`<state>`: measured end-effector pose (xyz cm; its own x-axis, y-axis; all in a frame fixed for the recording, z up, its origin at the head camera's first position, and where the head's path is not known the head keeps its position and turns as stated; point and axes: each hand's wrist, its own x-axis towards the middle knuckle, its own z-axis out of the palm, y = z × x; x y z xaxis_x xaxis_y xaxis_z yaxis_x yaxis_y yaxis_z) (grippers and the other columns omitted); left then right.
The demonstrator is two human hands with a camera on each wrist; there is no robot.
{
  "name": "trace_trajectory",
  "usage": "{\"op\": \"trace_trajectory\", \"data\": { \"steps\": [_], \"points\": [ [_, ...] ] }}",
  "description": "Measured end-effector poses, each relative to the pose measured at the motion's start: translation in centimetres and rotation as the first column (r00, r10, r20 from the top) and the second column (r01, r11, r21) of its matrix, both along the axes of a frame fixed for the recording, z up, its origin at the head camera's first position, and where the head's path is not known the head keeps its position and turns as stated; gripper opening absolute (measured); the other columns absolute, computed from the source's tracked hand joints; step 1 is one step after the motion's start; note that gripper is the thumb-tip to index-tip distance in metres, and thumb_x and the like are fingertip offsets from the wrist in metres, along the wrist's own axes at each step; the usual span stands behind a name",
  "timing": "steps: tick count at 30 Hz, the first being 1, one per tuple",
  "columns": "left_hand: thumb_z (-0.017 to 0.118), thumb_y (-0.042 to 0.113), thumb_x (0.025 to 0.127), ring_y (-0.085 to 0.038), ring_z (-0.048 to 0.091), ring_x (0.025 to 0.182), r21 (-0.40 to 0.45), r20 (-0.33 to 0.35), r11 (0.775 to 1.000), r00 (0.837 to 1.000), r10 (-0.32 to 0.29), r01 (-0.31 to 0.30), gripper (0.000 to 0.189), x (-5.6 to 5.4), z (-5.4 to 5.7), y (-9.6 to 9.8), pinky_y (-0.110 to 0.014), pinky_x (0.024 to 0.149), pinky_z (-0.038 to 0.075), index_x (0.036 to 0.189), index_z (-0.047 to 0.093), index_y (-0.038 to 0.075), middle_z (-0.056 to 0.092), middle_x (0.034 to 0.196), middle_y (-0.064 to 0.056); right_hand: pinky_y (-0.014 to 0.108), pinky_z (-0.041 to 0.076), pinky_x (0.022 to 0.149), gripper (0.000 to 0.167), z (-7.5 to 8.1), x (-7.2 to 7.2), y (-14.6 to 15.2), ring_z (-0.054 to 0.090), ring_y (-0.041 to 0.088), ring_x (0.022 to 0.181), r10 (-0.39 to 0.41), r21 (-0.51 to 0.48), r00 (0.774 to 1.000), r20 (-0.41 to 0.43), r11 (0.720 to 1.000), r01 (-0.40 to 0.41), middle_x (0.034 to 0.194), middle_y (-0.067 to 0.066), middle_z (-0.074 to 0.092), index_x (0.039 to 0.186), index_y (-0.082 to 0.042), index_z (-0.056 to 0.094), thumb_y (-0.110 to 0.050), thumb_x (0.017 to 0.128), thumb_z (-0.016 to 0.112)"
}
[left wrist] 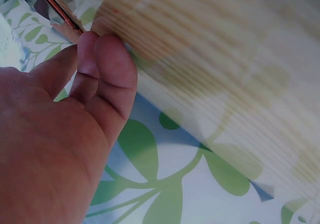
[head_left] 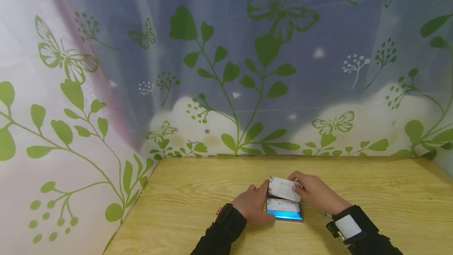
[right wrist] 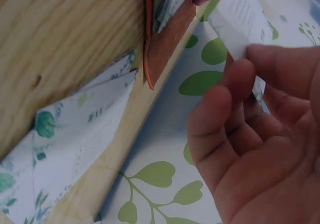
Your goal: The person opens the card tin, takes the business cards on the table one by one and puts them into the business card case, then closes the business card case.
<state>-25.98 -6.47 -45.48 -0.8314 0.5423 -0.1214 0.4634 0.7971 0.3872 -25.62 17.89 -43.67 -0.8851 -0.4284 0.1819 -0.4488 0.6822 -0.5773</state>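
Observation:
A brown card case (head_left: 297,220) lies opened out on the table, with a white printed card (head_left: 283,204) in its near half and a shiny blue glare across that half. My left hand (head_left: 251,206) grips the case at its left edge, thumb at the near corner; the left wrist view shows the fingertips (left wrist: 115,53) at its dark edge. Between the thumb and fingers of my right hand (head_left: 316,192) is a white card (head_left: 283,188) with leafy corners, tilted over the far half. The right wrist view shows the case's brown inner side (right wrist: 172,48) beyond.
Several white leaf-printed cards (right wrist: 90,124) lie on the wooden table in the right wrist view, mostly hidden under my right wrist from the head. A patterned curtain (head_left: 226,70) with leaves and butterflies hangs behind the table (head_left: 184,192) and along its left side.

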Motion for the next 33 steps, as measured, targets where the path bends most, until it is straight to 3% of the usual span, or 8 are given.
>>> {"op": "trace_trajectory", "data": {
  "steps": [12,21,28,33],
  "points": [
    [0.078,0.051,0.084,-0.02,0.05,0.126,-0.033,-0.002,0.999,1.0,0.008,-0.008,0.104,-0.1,-0.1,0.1,-0.03,0.085,0.052,0.166,0.023,0.016,0.058,0.147,-0.001,0.044,0.057,0.083,0.018,-0.9,-0.2,-0.2,0.066,0.02,0.101,0.018,0.049,0.997,0.079,0.999,-0.022,0.11,0.004,0.07,0.117,-0.005,0.066,-0.004,0.099,0.067],
    [0.078,0.048,0.087,-0.027,0.047,0.137,-0.013,0.026,1.0,1.0,0.014,-0.014,0.103,0.2,0.0,0.0,-0.032,0.078,0.052,0.166,0.021,0.017,0.058,0.148,-0.005,0.045,0.057,0.084,0.017,-1.1,-0.3,-0.3,0.068,0.027,0.103,0.082,0.085,0.993,0.088,0.992,-0.09,0.112,0.005,0.071,0.115,-0.006,0.07,-0.004,0.098,0.068],
    [0.077,0.049,0.087,-0.027,0.044,0.142,-0.023,0.011,1.0,1.0,0.006,-0.006,0.102,0.2,-0.1,0.0,-0.033,0.091,0.053,0.166,0.022,0.017,0.053,0.154,-0.001,0.045,0.057,0.083,0.013,-1.1,-0.2,-0.6,0.067,0.019,0.097,0.075,0.114,0.993,0.092,0.99,-0.085,0.104,0.0,0.071,0.108,-0.007,0.073,-0.005,0.095,0.072],
    [0.077,0.049,0.085,-0.024,0.047,0.137,-0.023,-0.005,1.0,1.0,-0.002,0.002,0.102,0.1,-0.1,0.0,-0.032,0.093,0.052,0.166,0.024,0.017,0.054,0.153,0.0,0.04,0.057,0.08,0.015,-1.0,-0.3,-0.6,0.066,0.017,0.093,0.07,0.12,0.993,0.099,0.989,-0.082,0.104,0.002,0.072,0.107,-0.003,0.076,-0.004,0.092,0.075]
  ]
}}
